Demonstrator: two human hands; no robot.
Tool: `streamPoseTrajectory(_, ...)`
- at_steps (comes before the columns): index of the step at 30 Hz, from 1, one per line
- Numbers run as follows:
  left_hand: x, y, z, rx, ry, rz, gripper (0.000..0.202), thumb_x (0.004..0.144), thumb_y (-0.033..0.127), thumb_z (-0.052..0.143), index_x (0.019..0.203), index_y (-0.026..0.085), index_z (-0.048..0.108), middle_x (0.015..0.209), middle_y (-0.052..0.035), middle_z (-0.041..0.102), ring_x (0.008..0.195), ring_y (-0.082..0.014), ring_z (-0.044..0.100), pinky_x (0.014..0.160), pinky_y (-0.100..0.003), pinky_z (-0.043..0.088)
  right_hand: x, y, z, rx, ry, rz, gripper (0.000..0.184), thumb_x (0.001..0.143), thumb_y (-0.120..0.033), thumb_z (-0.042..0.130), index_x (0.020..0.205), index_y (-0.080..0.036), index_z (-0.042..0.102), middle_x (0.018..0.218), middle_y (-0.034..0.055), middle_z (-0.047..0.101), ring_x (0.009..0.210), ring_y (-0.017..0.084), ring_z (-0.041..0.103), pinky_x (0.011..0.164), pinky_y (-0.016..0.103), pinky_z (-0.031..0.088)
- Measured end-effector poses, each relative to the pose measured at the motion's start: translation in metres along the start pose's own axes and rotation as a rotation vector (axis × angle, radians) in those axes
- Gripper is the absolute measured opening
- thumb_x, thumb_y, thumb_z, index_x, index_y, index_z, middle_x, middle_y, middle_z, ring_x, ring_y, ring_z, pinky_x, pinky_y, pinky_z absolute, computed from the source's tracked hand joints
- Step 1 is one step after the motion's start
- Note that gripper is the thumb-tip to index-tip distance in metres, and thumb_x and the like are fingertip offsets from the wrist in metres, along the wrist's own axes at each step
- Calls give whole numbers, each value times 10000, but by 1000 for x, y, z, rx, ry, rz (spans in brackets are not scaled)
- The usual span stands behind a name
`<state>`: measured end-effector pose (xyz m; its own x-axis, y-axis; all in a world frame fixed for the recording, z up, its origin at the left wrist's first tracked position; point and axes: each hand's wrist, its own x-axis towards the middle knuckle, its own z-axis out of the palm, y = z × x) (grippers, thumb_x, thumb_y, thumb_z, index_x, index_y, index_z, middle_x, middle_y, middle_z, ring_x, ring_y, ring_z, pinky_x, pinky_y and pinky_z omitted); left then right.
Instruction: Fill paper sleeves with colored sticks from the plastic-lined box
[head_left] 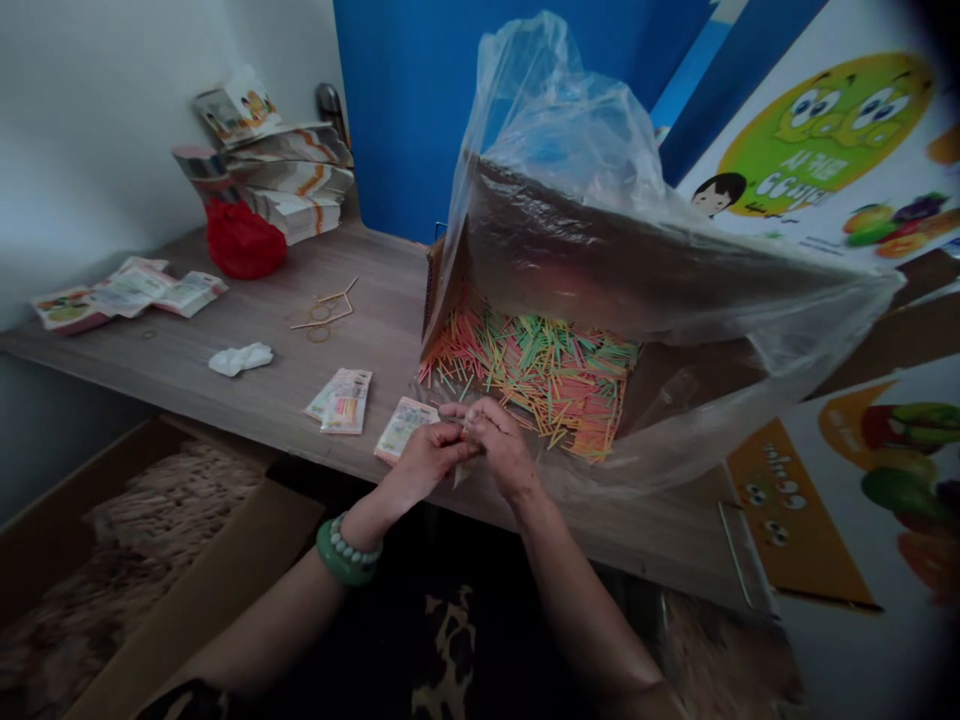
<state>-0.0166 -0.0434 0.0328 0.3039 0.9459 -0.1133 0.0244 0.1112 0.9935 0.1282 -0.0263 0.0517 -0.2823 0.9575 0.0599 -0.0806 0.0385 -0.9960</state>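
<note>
My left hand [426,458] and my right hand [505,446] meet at the table's front edge, fingers pinched together. Between them is something small that I cannot make out; a pale tip shows below the fingers. Just behind my left hand lies a printed packet [406,425], partly covered by it. Two more small packets [347,402] overlap to the left. Beyond my right hand, a heap of thin pink, green and yellow sticks [547,370] spills from a box lined with a clear plastic bag [570,130].
On the table [277,400] lie a crumpled white tissue [241,359], rubber bands [319,334] with thin sticks, a red bag [244,238], stacked printed bundles [300,190] and more packets [127,290]. Printed cartons [825,500] stand right; an open cardboard box [217,590] sits low left.
</note>
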Motion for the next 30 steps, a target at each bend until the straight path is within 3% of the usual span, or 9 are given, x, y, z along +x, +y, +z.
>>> streamPoseTrajectory(3, 5, -2, 1, -102, 21, 112, 330, 873, 456, 671, 728, 161, 703, 779, -29, 647, 789, -160, 577, 745, -286, 457, 2, 4, -6, -44, -56, -46, 314, 936, -539, 576, 842, -245, 634, 1146, 57, 744, 1120, 223, 664, 1013, 400, 472)
streamPoseTrajectory(5, 8, -4, 0, -260, 39, 81, 283, 863, 448, 688, 839, 172, 742, 897, -49, 701, 883, -180, 611, 825, -302, 470, 1, 7, -15, -41, -49, -82, 314, 942, -547, 577, 1019, -261, 681, 1262, 62, 706, 1204, 224, 629, 1061, 405, 449)
streamPoseTrajectory(8, 12, -5, -1, -444, 47, -15, 276, 796, 428, 756, 917, 180, 760, 922, -45, 734, 878, -173, 642, 845, -294, 482, -3, 16, -27, 33, 74, -116, 359, 949, -508, 569, 1209, -277, 661, 1303, 60, 686, 1225, 219, 615, 1078, 415, 442)
streamPoseTrajectory(12, 17, -6, 1, -494, 40, -58, 322, 751, 442, 798, 922, 170, 768, 889, -41, 744, 825, -155, 651, 800, -274, 493, -7, 31, -33, -99, 157, -14, 182, 834, -394, 665, 926, -246, 719, 941, 12, 731, 902, 196, 651, 855, 341, 510)
streamPoseTrajectory(15, 17, -6, 6, -471, 25, -27, 371, 757, 478, 798, 947, 160, 769, 884, -44, 740, 808, -153, 643, 782, -276, 493, -7, 36, -30, -217, 250, -23, 197, 794, -370, 670, 672, -223, 623, 696, -26, 609, 705, 162, 549, 708, 285, 449)
streamPoseTrajectory(18, 12, -2, 10, -407, 40, 35, 376, 790, 481, 781, 979, 157, 765, 921, -53, 737, 866, -174, 650, 817, -299, 502, -8, 31, -23, -247, 277, -69, 243, 800, -372, 676, 636, -212, 595, 681, -27, 559, 696, 155, 506, 692, 275, 396)
streamPoseTrajectory(23, -5, 11, -1, -128, 66, 202, 358, 978, 452, 536, 1016, 176, 762, 1094, -104, 720, 1101, -236, 622, 1072, -414, 437, -12, 26, -2, -178, 227, -74, 202, 807, -323, 663, 653, -209, 600, 703, -23, 572, 718, 161, 520, 708, 277, 393)
streamPoseTrajectory(26, -13, 14, -16, -36, 167, 182, 295, 936, 403, 584, 898, 177, 770, 1052, -108, 707, 1079, -251, 601, 1092, -444, 416, -11, 30, 15, -129, 173, -60, 192, 812, -322, 662, 666, -213, 602, 708, -23, 581, 728, 167, 528, 717, 279, 404)
streamPoseTrajectory(30, -21, 11, -39, -116, 267, 115, 214, 806, 383, 701, 781, 178, 758, 1009, -97, 683, 1018, -250, 604, 980, -413, 486, -7, 35, 41, -121, 124, -50, 205, 819, -350, 659, 672, -220, 599, 704, -22, 579, 736, 176, 531, 711, 280, 409)
